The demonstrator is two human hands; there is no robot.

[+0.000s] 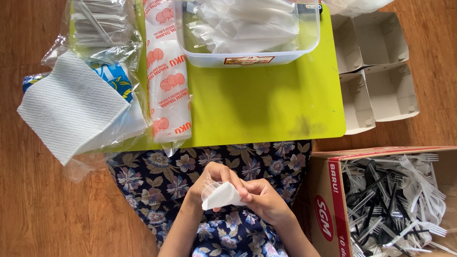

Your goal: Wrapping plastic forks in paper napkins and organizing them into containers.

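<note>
1. The left hand (209,178) and the right hand (264,197) meet over the lap, above the floral fabric (162,176), just below the near edge of the lime-green table (266,104).
2. Between them sits a folded white napkin (221,196), partly inside a small clear plastic sleeve (209,188).
3. Left fingers curl round the sleeve's upper end, clenched on it; right fingers pinch the napkin's right end.
4. The napkin looks light, soft and easily crumpled, and the sleeve thin and slippery, so a grip at the edges, with the sleeve mouth pinched open, seems best.
5. Its long axis runs roughly left to right, slightly tilted, with the rounded end lower left.
6. Nearby lie a stack of white napkins (71,104) at the left, a clear tub of packed items (247,33) on the table, and a cardboard box of plastic forks (395,204) at the right.
</note>
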